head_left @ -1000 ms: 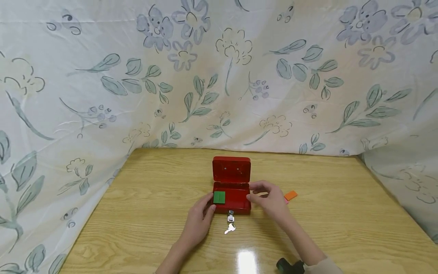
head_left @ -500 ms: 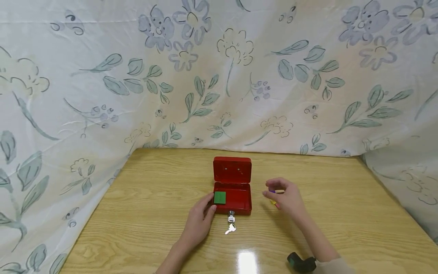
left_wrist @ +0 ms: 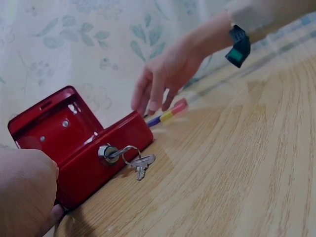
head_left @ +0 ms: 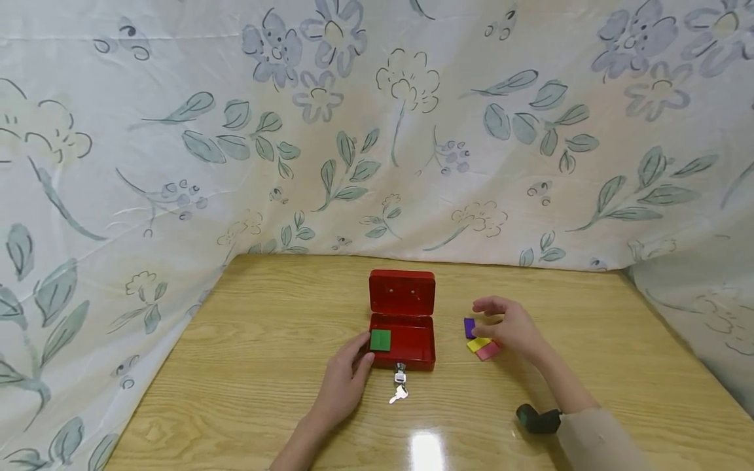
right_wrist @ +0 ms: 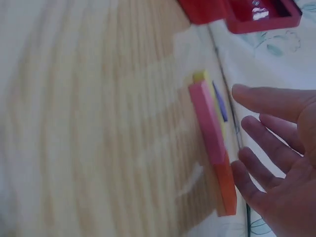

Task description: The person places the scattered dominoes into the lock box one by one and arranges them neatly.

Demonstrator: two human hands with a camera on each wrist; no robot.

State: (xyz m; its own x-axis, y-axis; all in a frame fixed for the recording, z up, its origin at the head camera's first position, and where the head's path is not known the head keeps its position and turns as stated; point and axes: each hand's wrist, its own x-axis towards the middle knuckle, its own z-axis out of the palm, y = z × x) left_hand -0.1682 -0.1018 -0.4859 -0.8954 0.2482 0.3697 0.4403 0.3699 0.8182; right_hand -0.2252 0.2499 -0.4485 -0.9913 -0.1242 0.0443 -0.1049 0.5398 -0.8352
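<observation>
A small red metal cash box [head_left: 419, 364] stands on the wooden table with its lid [head_left: 402, 292] raised. At its left side my left hand [head_left: 347, 374] holds the box, thumb at the front corner. Green blocks [head_left: 380, 340] lie inside on the left. A key [head_left: 398, 394] hangs from a ring at the front lock. My right hand [head_left: 511, 328] hovers with fingers apart above flat coloured blocks: purple [head_left: 469, 328], yellow [head_left: 478, 344] and pink [head_left: 488, 352]. In the right wrist view an orange block [right_wrist: 227, 187] lies behind the pink one; nothing is between the fingers.
A floral cloth [head_left: 400, 131] hangs behind and beside the wooden table [head_left: 253, 366]. A dark device [head_left: 537, 419] is strapped at my right wrist. Light glares off the table near the front edge.
My right hand has moved right, away from the box's right side, to over the coloured blocks. The purple, yellow and pink blocks show more fully. My left hand stays on the box.
</observation>
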